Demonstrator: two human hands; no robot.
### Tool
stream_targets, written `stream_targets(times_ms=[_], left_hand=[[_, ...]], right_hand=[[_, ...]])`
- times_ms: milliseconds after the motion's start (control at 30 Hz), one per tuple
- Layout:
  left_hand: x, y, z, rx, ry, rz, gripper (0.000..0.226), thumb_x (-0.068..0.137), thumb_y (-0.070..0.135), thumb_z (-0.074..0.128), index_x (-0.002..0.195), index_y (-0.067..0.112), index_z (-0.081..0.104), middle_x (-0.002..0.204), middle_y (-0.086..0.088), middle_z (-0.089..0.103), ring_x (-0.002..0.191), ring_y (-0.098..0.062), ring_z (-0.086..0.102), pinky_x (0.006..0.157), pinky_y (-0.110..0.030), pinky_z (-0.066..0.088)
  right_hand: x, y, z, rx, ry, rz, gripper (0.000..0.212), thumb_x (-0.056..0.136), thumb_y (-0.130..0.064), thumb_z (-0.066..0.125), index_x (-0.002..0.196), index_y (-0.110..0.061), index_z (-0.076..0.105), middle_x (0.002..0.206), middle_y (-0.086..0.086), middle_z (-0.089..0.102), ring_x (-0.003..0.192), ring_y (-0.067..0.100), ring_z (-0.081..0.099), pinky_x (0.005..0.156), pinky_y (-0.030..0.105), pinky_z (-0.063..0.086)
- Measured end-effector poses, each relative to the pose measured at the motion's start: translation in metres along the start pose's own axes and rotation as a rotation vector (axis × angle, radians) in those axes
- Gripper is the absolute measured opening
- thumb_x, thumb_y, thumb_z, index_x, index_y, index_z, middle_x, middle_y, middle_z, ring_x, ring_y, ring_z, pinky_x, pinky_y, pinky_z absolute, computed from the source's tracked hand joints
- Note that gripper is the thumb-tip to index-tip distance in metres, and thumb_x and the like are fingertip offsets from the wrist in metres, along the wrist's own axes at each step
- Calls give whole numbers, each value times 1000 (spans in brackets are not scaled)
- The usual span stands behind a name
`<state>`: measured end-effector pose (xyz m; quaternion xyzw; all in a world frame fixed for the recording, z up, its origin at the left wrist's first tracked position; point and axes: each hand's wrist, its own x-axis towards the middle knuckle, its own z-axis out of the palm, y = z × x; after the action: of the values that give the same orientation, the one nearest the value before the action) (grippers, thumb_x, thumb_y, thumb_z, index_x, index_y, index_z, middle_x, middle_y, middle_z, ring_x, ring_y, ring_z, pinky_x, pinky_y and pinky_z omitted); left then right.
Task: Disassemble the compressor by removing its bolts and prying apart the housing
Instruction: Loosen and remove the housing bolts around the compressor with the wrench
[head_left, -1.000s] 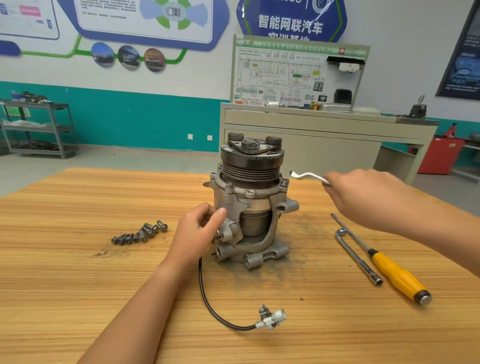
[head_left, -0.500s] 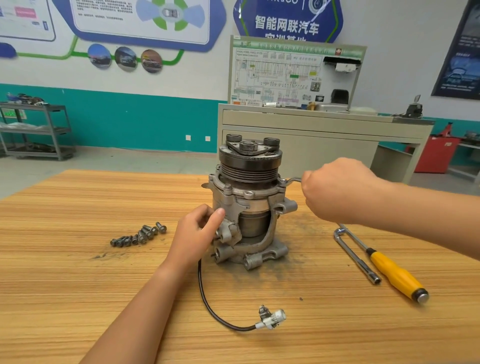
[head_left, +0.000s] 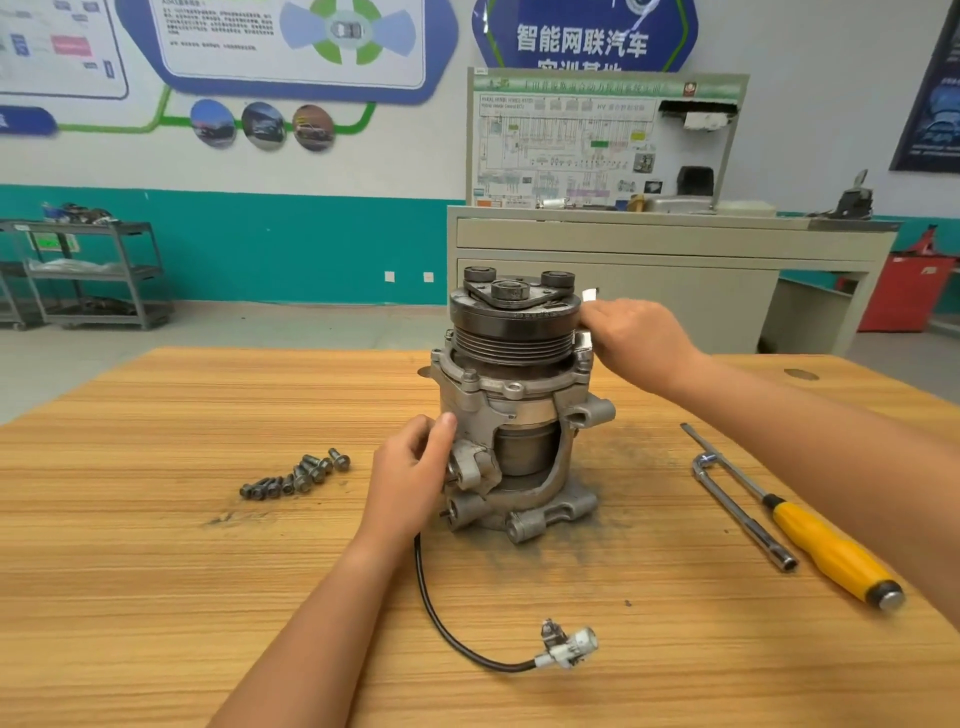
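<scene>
The grey metal compressor (head_left: 511, 410) stands upright on the wooden table (head_left: 156, 545), its black pulley on top. My left hand (head_left: 415, 475) grips the lower left side of the housing, thumb up against it. At the upper right edge of the housing, beside the pulley, my right hand (head_left: 631, 340) holds a small silver wrench (head_left: 586, 340). Only short bits of the wrench show past the fingers. Several loose bolts (head_left: 298, 475) lie in a row left of the compressor.
A black cable with a white connector (head_left: 569, 647) runs from the compressor's base toward the front. On the right lie a yellow-handled screwdriver (head_left: 826, 553) and an L-shaped socket wrench (head_left: 740, 514). A beige bench with a training board (head_left: 602, 137) stands behind the table.
My right hand has carried the silver wrench leftward from the open air on the right to the compressor's upper right edge. The left hand has stayed on the housing.
</scene>
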<state>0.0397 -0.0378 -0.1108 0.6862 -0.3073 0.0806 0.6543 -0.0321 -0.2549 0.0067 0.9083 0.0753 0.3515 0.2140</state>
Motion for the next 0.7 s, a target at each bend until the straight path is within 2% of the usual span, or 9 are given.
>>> stream_targets(times_ms=[100, 167, 233, 300, 400, 500, 600, 667, 700], left_hand=[[0, -2, -1, -10, -7, -11, 37, 93, 33, 48, 62, 15, 39, 57, 2, 36, 56, -14, 34, 56, -33, 30], [0, -2, 0, -6, -9, -10, 37, 91, 36, 47, 62, 16, 40, 57, 2, 36, 56, -12, 34, 56, -32, 30], [0, -1, 0, -15, -11, -12, 36, 91, 36, 47, 62, 16, 39, 57, 1, 36, 56, -12, 34, 56, -33, 30], [0, -2, 0, -11, -11, -19, 36, 93, 34, 48, 62, 16, 39, 57, 0, 36, 56, -13, 34, 57, -34, 30], [-1, 0, 0, 0, -15, -20, 37, 93, 34, 47, 63, 15, 38, 58, 1, 35, 56, -13, 33, 58, -34, 30], [-2, 2, -1, -17, -24, -28, 43, 88, 42, 46, 66, 4, 42, 61, -5, 37, 60, -18, 35, 60, -36, 32], [-2, 1, -2, -23, -29, -20, 50, 91, 38, 46, 73, -8, 44, 64, -9, 41, 63, -20, 38, 62, -38, 36], [-1, 0, -2, -24, -31, -21, 48, 92, 36, 46, 72, -7, 45, 64, -9, 41, 62, -20, 39, 62, -38, 36], [-1, 0, -2, -19, -31, -19, 45, 93, 35, 47, 70, -3, 46, 63, -7, 41, 61, -19, 39, 61, -37, 35]], right_hand=[[-17, 9, 4, 0, -18, 62, 14, 70, 10, 70, 84, 8, 68, 61, 18, 66, 48, 31, 62, 58, 41, 53], [-31, 16, -5, 93, 34, 262, 14, 84, 1, 62, 96, 8, 64, 61, 19, 63, 49, 33, 59, 54, 35, 47], [-43, 16, -16, 185, 32, 469, 22, 96, -12, 46, 111, 2, 55, 59, 10, 54, 51, 30, 51, 48, 26, 31], [-53, 13, -25, 289, -26, 556, 28, 99, -20, 38, 120, -6, 49, 55, 2, 47, 49, 26, 46, 45, 30, 28], [-60, -4, -45, 252, -238, 511, 36, 99, -25, 37, 133, -17, 44, 59, -3, 47, 53, 18, 49, 49, 31, 39], [-58, -22, -56, 132, -388, 422, 36, 99, -28, 35, 133, -22, 42, 61, -10, 41, 54, 6, 43, 45, 22, 34], [-50, -30, -62, 37, -477, 395, 30, 100, -26, 33, 125, -21, 47, 66, -5, 44, 62, 13, 49, 51, 26, 41], [-44, -31, -66, -66, -521, 363, 26, 99, -21, 34, 121, -19, 47, 66, -3, 44, 64, 17, 50, 54, 28, 43], [-41, -32, -69, -118, -547, 350, 24, 98, -17, 35, 119, -18, 47, 64, -3, 42, 60, 16, 47, 51, 27, 41]])
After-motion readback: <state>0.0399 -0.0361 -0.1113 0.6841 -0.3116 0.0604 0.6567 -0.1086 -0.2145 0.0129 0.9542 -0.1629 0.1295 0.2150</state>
